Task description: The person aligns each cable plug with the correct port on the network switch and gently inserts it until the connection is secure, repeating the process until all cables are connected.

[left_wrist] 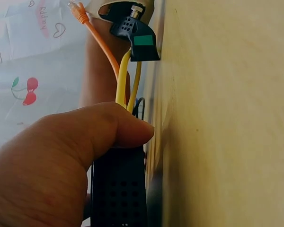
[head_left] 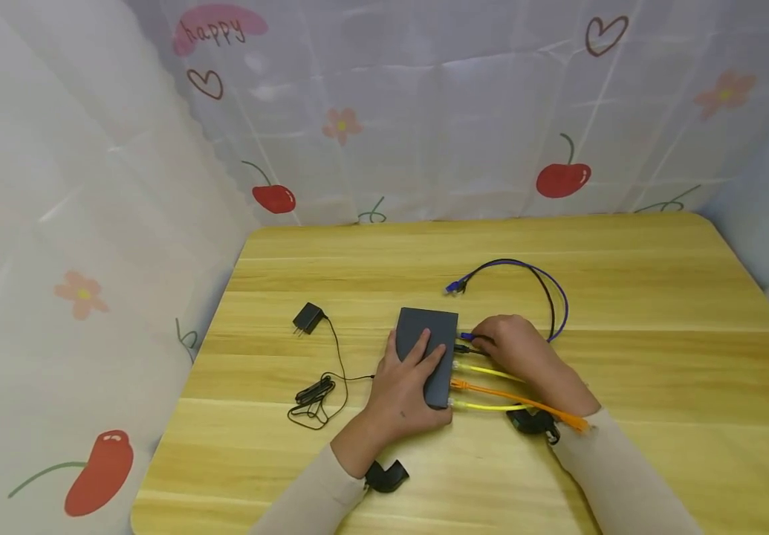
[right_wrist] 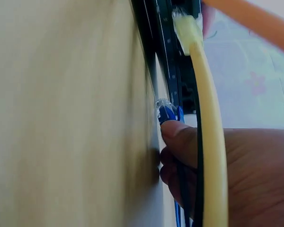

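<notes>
A dark network switch [head_left: 426, 323] lies flat on the table. My left hand [head_left: 400, 397] holds it, fingers spread over the top and thumb [left_wrist: 128, 130] bent round the near corner. At its right side, my right hand [head_left: 521, 348] pinches the blue network cable [right_wrist: 166, 113] just behind its clear plug, which is close to the ports. Below that, a black cable [head_left: 469, 350] meets the port side. Two yellow cables [head_left: 491, 406] and an orange cable [head_left: 501, 393] also run from there. The orange cable's loose end lies over the right forearm.
To the left, a black power adapter [head_left: 307, 318] lies with its coiled cord [head_left: 315, 394], whose thin lead runs to the switch. Loose ends of the blue and black cables [head_left: 454, 287] lie behind the switch. A printed curtain [head_left: 437, 111] hangs behind the wooden table [head_left: 658, 334].
</notes>
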`<action>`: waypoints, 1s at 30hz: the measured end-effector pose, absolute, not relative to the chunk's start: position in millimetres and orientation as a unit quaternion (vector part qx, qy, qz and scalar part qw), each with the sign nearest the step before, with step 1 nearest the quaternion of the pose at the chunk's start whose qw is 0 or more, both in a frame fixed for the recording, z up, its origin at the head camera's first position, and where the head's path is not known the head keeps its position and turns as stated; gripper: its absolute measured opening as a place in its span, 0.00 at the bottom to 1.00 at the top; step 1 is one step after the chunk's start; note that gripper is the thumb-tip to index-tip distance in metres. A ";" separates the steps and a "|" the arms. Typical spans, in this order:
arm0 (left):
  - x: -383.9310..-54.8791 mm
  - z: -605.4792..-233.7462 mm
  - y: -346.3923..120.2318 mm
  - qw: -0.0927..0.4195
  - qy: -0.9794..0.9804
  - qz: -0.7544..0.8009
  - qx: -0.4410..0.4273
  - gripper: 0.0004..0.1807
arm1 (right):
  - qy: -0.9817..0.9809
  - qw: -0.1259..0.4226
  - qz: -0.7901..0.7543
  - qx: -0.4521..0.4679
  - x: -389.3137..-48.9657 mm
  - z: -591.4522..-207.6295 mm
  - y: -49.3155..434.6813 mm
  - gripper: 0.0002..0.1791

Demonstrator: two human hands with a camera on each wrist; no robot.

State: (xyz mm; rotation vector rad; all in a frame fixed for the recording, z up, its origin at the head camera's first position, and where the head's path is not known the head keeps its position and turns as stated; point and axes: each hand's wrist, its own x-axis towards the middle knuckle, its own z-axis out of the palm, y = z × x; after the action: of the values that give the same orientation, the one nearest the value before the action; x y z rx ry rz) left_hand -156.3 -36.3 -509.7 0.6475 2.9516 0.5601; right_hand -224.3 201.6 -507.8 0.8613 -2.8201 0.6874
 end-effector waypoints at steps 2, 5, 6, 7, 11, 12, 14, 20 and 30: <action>-156.6 -509.5 -36.3 0.033 0.960 0.183 0.209 0.51 | -0.932 0.060 0.228 0.274 -224.1 -507.1 202.9 0.06; -156.9 -509.5 -36.7 0.033 0.959 0.189 0.207 0.51 | -0.933 0.061 0.231 0.268 -224.4 -507.1 204.9 0.05; -156.9 -509.5 -36.9 0.033 0.959 0.190 0.207 0.51 | -0.933 0.060 0.233 0.268 -224.6 -507.8 205.6 0.06; -157.0 -509.3 -37.2 0.034 0.959 0.191 0.207 0.52 | -0.932 0.061 0.237 0.268 -224.6 -508.1 206.2 0.06; -157.9 -508.4 -38.3 0.033 0.957 0.197 0.209 0.52 | -0.926 0.063 0.261 0.267 -223.5 -506.7 208.7 0.06; -158.2 -508.1 -38.6 0.033 0.957 0.199 0.210 0.52 | -0.924 0.064 0.269 0.266 -223.1 -505.9 208.9 0.06; -158.6 -508.0 -39.0 0.031 0.955 0.203 0.212 0.52 | -0.920 0.065 0.283 0.263 -222.7 -504.0 208.1 0.06; -158.7 -508.5 -40.0 0.029 0.953 0.210 0.216 0.52 | -0.916 0.065 0.302 0.256 -222.2 -502.0 201.7 0.07; -158.5 -509.1 -39.0 0.022 0.952 0.203 0.228 0.51 | -0.917 0.076 0.293 0.260 -219.3 -498.3 196.8 0.06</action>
State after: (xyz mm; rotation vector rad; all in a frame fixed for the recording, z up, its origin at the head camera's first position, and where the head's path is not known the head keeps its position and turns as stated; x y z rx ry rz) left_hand -158.5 -39.0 -509.1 0.7059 2.9488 0.6302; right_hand -219.3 196.8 -498.3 0.7793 -2.7498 0.8776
